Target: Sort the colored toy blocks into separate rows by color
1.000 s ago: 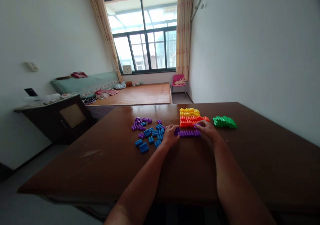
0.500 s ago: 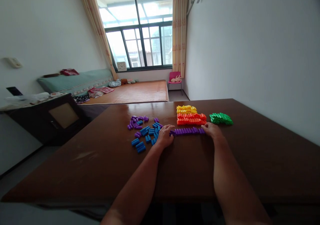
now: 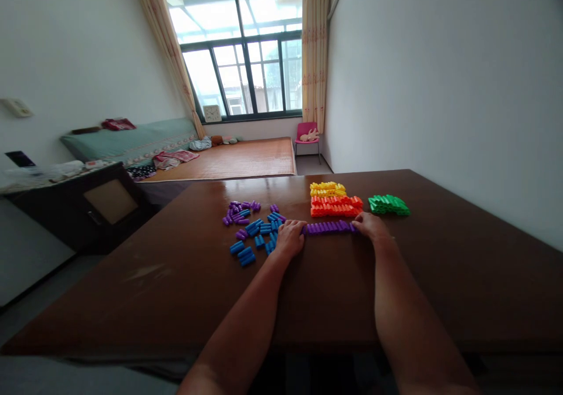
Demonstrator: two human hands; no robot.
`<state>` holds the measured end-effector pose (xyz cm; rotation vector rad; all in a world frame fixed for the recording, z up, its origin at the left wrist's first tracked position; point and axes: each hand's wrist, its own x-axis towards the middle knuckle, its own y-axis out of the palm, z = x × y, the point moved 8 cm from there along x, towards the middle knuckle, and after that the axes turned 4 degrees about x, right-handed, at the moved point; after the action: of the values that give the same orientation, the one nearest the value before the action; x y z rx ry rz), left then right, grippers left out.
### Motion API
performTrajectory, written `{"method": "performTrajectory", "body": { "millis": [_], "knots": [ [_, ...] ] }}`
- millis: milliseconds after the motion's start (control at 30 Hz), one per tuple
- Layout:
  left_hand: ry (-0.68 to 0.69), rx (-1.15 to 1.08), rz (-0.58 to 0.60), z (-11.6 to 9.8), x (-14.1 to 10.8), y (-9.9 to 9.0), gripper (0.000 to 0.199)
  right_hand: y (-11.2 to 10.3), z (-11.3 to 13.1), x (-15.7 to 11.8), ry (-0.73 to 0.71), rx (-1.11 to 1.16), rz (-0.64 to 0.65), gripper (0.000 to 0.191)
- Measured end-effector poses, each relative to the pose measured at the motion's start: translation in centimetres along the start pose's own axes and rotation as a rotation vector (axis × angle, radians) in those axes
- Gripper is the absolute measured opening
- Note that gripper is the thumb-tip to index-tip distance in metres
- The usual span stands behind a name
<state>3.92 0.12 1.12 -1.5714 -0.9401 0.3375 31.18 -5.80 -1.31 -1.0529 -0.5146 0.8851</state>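
Note:
A straight row of purple plastic pieces [image 3: 329,227] lies across the table between my two hands. My left hand [image 3: 291,237] is closed around its left end, the fingertips partly hiding the last pieces. At the other end, the thumb and fingers of my right hand [image 3: 370,226] pinch the row. Just left of my left hand, loose blue pieces [image 3: 247,256] are scattered, some partly covered by it. Loose purple pieces [image 3: 237,212] lie behind them. Beyond the row are stacked orange rows [image 3: 336,207] and yellow rows [image 3: 328,189].
Green rows [image 3: 389,204] lie to the right of the orange ones on the brown table [image 3: 176,301]. A white wall [image 3: 461,90] runs along the right. Past the table are a bed [image 3: 246,157], a pink chair [image 3: 307,131] and a dark cabinet [image 3: 88,201] at left.
My left hand's fingers and thumb have drawn closer together at the row's left end. My right hand stays at the right end. The view has tilted slightly.

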Motion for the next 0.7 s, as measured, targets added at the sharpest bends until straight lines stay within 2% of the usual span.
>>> {"method": "performTrajectory", "body": {
  "millis": [167,433,700],
  "knots": [
    [0.048,-0.05,-0.028,0.1,-0.01,-0.33,0.045,0.01,0.07,-0.09,0.011,-0.01,0.016,0.025],
    [-0.002,0.017,0.015,0.43,0.32,0.47,0.036,0.14,0.26,-0.13,0.003,-0.015,0.015,0.024],
    [-0.058,0.029,-0.006,0.7,0.58,0.47,0.041,-0.29,0.14,-0.31,0.006,0.035,-0.005,0.022]
  ]
}}
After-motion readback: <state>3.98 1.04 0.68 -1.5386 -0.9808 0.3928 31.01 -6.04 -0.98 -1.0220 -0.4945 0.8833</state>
